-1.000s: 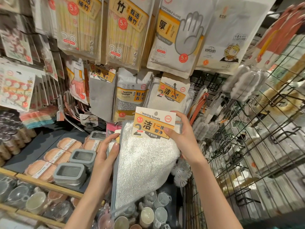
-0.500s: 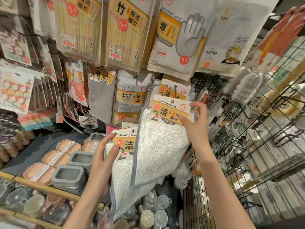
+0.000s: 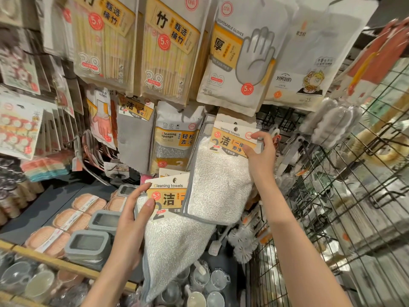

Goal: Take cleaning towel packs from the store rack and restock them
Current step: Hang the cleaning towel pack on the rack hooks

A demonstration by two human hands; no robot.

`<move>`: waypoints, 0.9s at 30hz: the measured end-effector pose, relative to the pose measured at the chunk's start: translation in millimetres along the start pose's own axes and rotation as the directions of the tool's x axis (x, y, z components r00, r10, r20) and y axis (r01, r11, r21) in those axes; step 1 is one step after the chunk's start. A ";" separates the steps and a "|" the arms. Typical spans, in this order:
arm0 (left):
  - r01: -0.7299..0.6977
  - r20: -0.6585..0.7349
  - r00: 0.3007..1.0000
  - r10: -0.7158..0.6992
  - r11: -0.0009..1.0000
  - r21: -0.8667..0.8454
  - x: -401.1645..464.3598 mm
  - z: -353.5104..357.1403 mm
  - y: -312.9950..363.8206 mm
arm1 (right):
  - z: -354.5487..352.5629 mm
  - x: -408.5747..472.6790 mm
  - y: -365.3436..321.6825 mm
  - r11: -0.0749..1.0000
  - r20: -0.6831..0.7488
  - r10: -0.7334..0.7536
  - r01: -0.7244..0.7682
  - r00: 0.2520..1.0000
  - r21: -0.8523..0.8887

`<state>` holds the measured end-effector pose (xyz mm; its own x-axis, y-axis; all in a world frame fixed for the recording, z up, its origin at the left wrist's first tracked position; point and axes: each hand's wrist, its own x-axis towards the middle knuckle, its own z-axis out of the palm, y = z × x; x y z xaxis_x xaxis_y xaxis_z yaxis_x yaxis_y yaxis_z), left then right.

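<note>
My right hand (image 3: 260,158) pinches the orange-and-white header card of a white cleaning towel pack (image 3: 219,185) and holds it up against the rack, just below the disposable gloves pack. Another pack's card peeks out behind it. My left hand (image 3: 130,227) grips a second cleaning towel pack (image 3: 172,235) lower down by its left edge, thumb on the card. The raised pack overlaps the lower one's right side.
A cleaning sponge pack (image 3: 174,138) and a grey cloth pack (image 3: 135,134) hang to the left. Bamboo chopstick packs (image 3: 170,47) hang above. A black wire rack (image 3: 345,196) stands at the right. Grey containers (image 3: 88,244) and glass cups (image 3: 203,282) sit on shelves below.
My right hand has lifted one towel pack off the stack and up to the rack's hanging row. The left hand stays low with the other pack.
</note>
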<state>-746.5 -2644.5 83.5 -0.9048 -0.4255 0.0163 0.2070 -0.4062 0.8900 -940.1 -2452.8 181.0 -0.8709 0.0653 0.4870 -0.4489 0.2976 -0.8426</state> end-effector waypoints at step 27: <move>0.019 0.023 1.000 -0.019 0.999 -0.027 -0.5 1.7 5.3 | -3.3 12.2 7.6 0.936 0.282 0.282 -0.199 0.917 -0.290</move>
<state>-745.5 -2645.0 88.9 -0.9169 -0.3989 0.0103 0.1995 -0.4359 0.8776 -953.5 -2446.6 181.3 -0.9817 -0.1246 0.1440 -0.1889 0.5418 -0.8190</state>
